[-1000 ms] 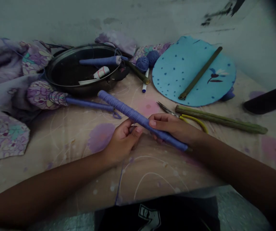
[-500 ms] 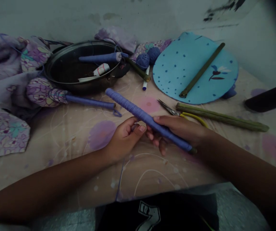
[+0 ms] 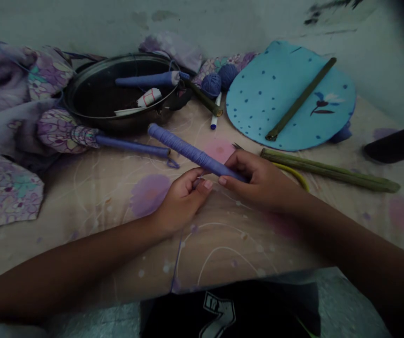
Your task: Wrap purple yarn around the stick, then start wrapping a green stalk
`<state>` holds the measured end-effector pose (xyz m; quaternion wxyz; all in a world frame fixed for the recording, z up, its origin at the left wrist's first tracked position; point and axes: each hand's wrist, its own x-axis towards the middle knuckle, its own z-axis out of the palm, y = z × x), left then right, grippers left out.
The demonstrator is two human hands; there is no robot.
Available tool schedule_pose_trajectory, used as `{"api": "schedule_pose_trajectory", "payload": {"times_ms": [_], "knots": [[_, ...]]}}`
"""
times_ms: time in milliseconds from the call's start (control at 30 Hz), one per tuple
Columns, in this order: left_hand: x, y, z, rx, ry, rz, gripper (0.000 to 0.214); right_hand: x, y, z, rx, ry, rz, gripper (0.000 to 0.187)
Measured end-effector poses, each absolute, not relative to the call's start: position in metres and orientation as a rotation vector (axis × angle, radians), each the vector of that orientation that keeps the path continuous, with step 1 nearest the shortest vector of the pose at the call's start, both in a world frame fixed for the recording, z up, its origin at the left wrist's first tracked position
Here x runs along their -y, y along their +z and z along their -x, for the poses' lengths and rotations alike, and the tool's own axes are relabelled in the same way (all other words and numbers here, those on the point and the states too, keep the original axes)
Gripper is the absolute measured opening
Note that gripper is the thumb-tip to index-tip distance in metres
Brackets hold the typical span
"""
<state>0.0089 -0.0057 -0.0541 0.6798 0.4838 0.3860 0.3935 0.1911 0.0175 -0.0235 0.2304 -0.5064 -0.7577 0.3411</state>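
While the right hand (image 3: 261,181) curls closed around the lower end of a violet thread-wrapped stick (image 3: 184,152), the left hand (image 3: 182,202) pinches something too thin to tell just beside it; the stick's free end points to ten o'clock, above the flowered cloth (image 3: 82,202).

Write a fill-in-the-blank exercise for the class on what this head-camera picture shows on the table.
1. The person's hand around the lower end of the thread-wrapped stick is their ____ one.
2. ____ balls of yarn sit beside the metal pan.
3. A green stick lies on a round mat coloured ____.

Missing words: right; two; blue.
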Motion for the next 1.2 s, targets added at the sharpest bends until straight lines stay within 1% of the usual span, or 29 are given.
{"api": "schedule_pose_trajectory", "payload": {"times_ms": [67,133,200,233,333,467,567,633,700,767,933,1067,1200], "knots": [[0.005,-0.054,-0.01,-0.85,0.904,-1.081,0.032,-0.014,-0.026,-0.19,2.207,0.655,1.401,0.023],[0.004,-0.054,-0.011,-0.851,0.949,-1.078,0.028,-0.009,-0.027,-0.186,2.333,0.474,1.393,0.027],[0.004,-0.055,-0.012,-0.885,0.998,-1.069,0.025,-0.002,-0.027,-0.181,2.409,0.418,1.345,0.033],[0.004,-0.055,-0.012,-0.908,1.011,-1.06,0.025,0.001,-0.026,-0.179,2.417,0.469,1.3,0.035],[0.004,-0.054,-0.011,-0.929,0.991,-1.011,0.026,0.004,-0.021,-0.177,2.261,0.856,1.166,0.031],[0.006,-0.052,-0.01,-0.884,0.963,-0.958,0.023,-0.005,-0.017,-0.181,1.637,1.638,1.258,0.019],[0.007,-0.051,-0.01,-0.884,0.962,-0.941,0.021,-0.011,-0.015,-0.185,1.175,2.121,1.158,0.021],[0.007,-0.051,-0.01,-0.886,0.952,-0.951,0.023,-0.013,-0.014,-0.187,1.024,2.346,1.048,0.025],[0.007,-0.053,-0.009,-0.893,0.94,-0.983,0.026,-0.012,-0.014,-0.188,0.973,2.496,0.97,0.03],[0.007,-0.054,-0.009,-0.882,0.923,-1.019,0.027,-0.011,-0.015,-0.187,0.991,2.478,0.973,0.031],[0.007,-0.053,-0.009,-0.826,0.898,-0.986,0.027,-0.008,-0.019,-0.183,1.306,2.059,1.233,0.025],[0.006,-0.052,-0.011,-0.865,0.919,-0.972,0.029,-0.008,-0.015,-0.182,1.458,1.98,1.348,0.026],[0.006,-0.052,-0.011,-0.887,0.935,-0.966,0.03,-0.011,-0.014,-0.185,1.607,1.824,1.441,0.02]]}}
